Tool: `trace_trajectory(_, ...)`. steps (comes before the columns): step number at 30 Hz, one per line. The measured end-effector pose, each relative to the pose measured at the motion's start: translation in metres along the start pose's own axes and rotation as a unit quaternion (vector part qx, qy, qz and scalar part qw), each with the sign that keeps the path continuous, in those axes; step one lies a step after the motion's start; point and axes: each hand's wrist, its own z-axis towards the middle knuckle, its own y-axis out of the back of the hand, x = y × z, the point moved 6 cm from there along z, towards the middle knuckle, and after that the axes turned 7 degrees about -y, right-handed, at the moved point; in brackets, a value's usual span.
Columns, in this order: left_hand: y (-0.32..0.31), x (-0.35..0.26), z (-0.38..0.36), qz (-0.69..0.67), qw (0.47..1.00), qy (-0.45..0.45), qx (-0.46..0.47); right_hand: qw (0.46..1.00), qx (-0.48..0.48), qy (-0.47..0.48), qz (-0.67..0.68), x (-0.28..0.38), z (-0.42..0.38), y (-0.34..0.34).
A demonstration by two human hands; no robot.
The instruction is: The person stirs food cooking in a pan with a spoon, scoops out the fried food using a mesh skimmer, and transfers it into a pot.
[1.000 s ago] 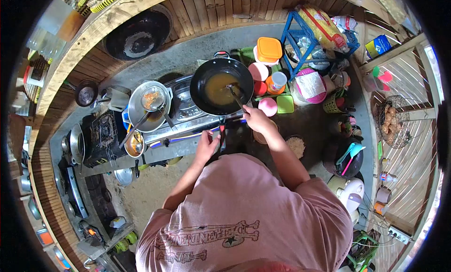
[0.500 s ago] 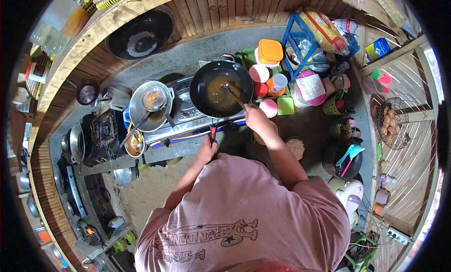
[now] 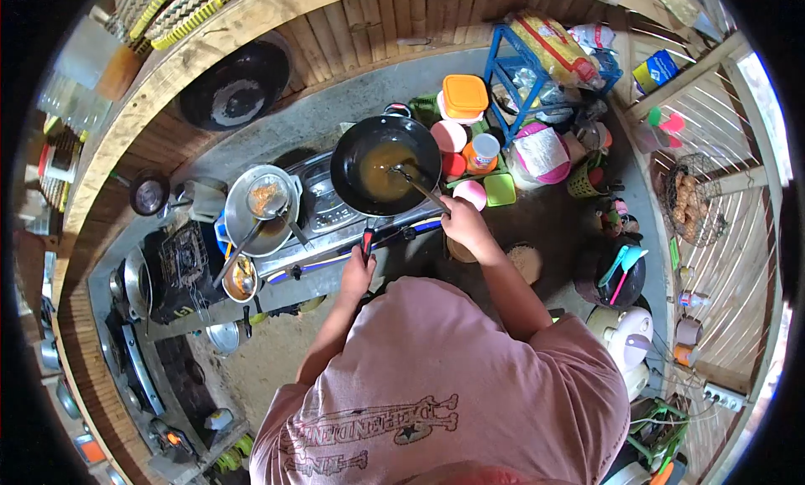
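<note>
A black wok (image 3: 386,166) with a pool of brownish liquid (image 3: 387,173) in its bottom sits on the right side of the gas stove (image 3: 335,248). My left hand (image 3: 358,271) is closed around the wok's red-and-black handle (image 3: 367,242), which points toward me. In my right hand (image 3: 465,221) is a cooking utensil (image 3: 426,191) with a long wooden handle. Its tip dips into the liquid, so I cannot make out the shape of its head. To the left of the wok, a silver pot (image 3: 243,204) carries a strainer (image 3: 267,202) with orange-brown bits.
Lidded tubs, including an orange-topped container (image 3: 464,95), crowd the counter right of the wok. Behind them stands a blue rack (image 3: 496,62) with bags. A small pan (image 3: 241,282) sits at the stove's left. A second wok (image 3: 235,87) hangs on the wall.
The view has shifted slightly, and the wok now appears a little farther left. The utensil's tip has moved slightly within the liquid. Both hands keep their grips.
</note>
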Motion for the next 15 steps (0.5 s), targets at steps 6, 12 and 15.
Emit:
trace_trajectory(6,0.006,0.002,0.004,-0.012,0.999,-0.035,0.005,0.998,-0.024,-0.058,-0.012,0.000,0.001,-0.020)
trace_trajectory(12,0.014,0.014,0.008,-0.108,0.987,-0.092,0.073,0.989,-0.036,-0.141,-0.031,0.003,-0.010,-0.045)
trace_trajectory(15,0.026,0.008,0.007,-0.135,0.978,-0.037,0.157,0.984,-0.028,-0.170,0.043,0.017,-0.018,-0.056)
